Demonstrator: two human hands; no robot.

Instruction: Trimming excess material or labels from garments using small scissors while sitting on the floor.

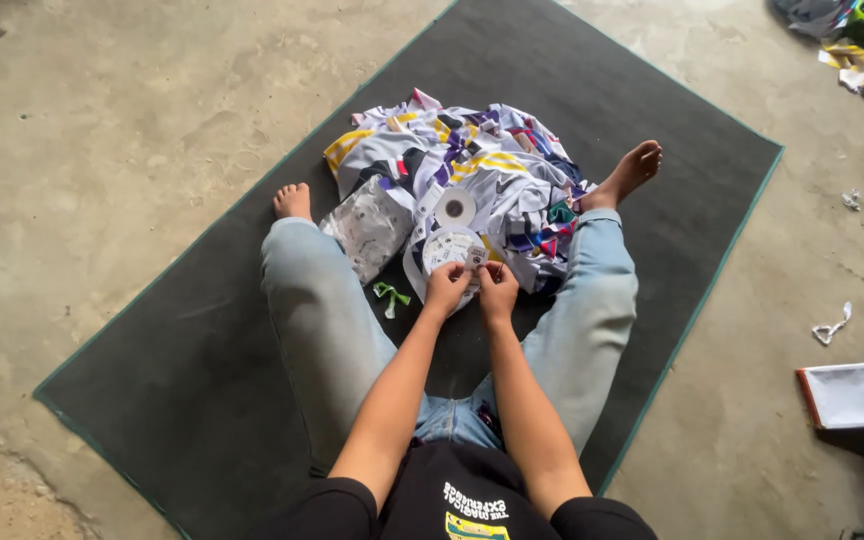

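Two hands meet low between the knees: left hand (446,287) and right hand (498,288), fingers pinching a small tag (475,258) over the white sticker roll (449,247). Looks paper-light, flimsy and easily creased, so edge grips suit it. Forearms stretch forward toward the garment pile (472,165) on the dark mat (182,340).
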